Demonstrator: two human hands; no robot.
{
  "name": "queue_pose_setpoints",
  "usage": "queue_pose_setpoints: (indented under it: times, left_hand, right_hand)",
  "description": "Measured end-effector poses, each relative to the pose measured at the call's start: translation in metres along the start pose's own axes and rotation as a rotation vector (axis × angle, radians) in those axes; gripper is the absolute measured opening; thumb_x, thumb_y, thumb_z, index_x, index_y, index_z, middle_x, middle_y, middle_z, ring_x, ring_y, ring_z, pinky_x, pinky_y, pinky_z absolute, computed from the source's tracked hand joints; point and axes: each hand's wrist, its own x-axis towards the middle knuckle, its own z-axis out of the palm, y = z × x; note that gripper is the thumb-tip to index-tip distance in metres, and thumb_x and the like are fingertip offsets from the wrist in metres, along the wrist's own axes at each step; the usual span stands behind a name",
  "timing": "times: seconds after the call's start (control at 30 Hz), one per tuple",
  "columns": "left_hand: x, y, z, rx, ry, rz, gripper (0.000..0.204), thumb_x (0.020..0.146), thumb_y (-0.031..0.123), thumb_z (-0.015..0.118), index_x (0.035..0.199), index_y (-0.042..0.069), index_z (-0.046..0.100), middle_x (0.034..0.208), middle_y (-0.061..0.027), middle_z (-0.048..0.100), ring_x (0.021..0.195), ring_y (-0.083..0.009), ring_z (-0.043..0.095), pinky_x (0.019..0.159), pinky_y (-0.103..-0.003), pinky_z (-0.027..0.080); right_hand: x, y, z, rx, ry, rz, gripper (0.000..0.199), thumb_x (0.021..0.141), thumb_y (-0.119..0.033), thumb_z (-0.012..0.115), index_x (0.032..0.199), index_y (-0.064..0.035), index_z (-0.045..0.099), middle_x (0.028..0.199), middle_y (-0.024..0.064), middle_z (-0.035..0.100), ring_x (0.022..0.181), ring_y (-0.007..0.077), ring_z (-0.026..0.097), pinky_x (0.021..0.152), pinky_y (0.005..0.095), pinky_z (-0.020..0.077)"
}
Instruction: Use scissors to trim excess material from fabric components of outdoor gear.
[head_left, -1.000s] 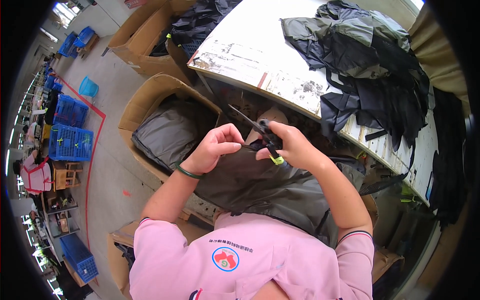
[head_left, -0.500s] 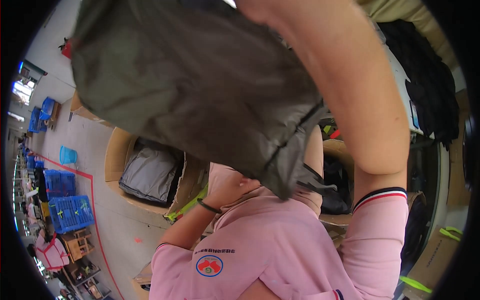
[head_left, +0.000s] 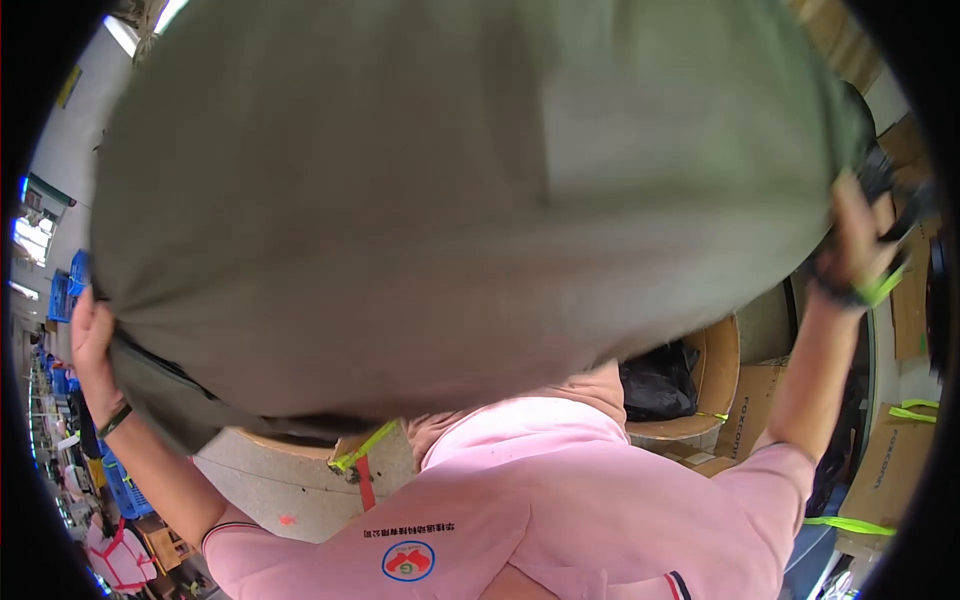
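Note:
A large olive-grey cloth piece [head_left: 450, 220], its kind unclear, is stretched wide in front of me and fills most of the upper view. My left hand [head_left: 92, 335] is closed round its left edge, where a dark seam or opening runs along a hanging fold. At the far right my right hand [head_left: 860, 235], smeared by motion, grips the opposite edge. Dark straps or loose strips [head_left: 905, 205] hang beside that hand. The cloth hides whatever lies behind it.
Below the cloth at the right, an open cardboard box [head_left: 715, 370] holds black material [head_left: 660, 385]. More cartons [head_left: 885, 470] with yellow-green straps stand farther right. Another box [head_left: 290, 445] is mostly covered by the cloth. Blue crates [head_left: 125, 485] are at far left.
The cloth has been lifted and spread out wide. My left hand has gone from my lap to its left edge; my right arm has swung outward to the right.

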Motion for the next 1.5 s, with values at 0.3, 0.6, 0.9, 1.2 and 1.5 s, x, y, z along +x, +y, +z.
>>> queue_pose_setpoints:
  times: [0.3,0.6,0.9,1.2,1.5]
  left_hand:
    - [0.046,-0.152,0.261,0.988,-0.978,0.094,0.047,0.076,0.033,0.078,0.109,0.003,0.064,0.104,-0.0163,0.063,0.100,-0.0347,0.061,0.086,-0.041,0.050]
    - [0.046,-0.224,0.531,-0.012,-1.200,-0.068,0.039,0.086,0.015,0.072,0.121,0.004,0.062,0.095,-0.0025,0.062,0.087,-0.0125,0.057,0.083,-0.026,0.047]
    - [0.023,-0.199,0.536,-0.350,-1.404,-0.526,0.038,0.088,0.001,0.067,0.125,0.005,0.062,0.102,0.0026,0.063,0.093,-0.0064,0.057,0.087,-0.022,0.046]
    - [0.015,-0.204,0.532,-0.361,-1.379,-0.537,0.038,0.087,0.000,0.067,0.124,0.005,0.063,0.104,0.0035,0.062,0.093,-0.0062,0.056,0.088,-0.022,0.046]
    - [0.013,-0.205,0.531,-0.358,-1.444,-0.558,0.037,0.087,0.001,0.068,0.124,0.005,0.063,0.106,0.0027,0.063,0.096,-0.0068,0.056,0.090,-0.023,0.046]
  right_hand:
    - [-0.283,-0.213,0.009,0.851,-0.726,1.312,0.028,0.080,-0.016,0.075,0.077,-0.0039,0.050,0.062,-0.0011,0.048,0.059,0.0083,0.042,0.053,0.0279,0.0404]
    - [-0.318,-0.217,0.001,0.914,-0.853,1.248,0.033,0.081,-0.018,0.076,0.077,-0.0022,0.046,0.064,0.0139,0.050,0.055,0.0241,0.045,0.053,0.0346,0.0412]
    - [-0.221,-0.095,0.019,0.415,-0.875,0.755,0.050,0.063,-0.044,0.085,0.079,-0.0077,0.054,0.074,0.0086,0.058,0.073,0.0295,0.057,0.070,0.0388,0.0400]
    - [-0.183,-0.060,0.056,0.312,-1.008,0.361,0.049,0.061,-0.044,0.083,0.081,-0.0088,0.055,0.077,0.0067,0.057,0.080,0.0252,0.057,0.074,0.0380,0.0377]
    - [-0.179,-0.058,0.060,0.354,-1.023,0.329,0.042,0.063,-0.038,0.083,0.074,-0.0094,0.055,0.070,0.0058,0.059,0.072,0.0253,0.060,0.073,0.0371,0.0383]
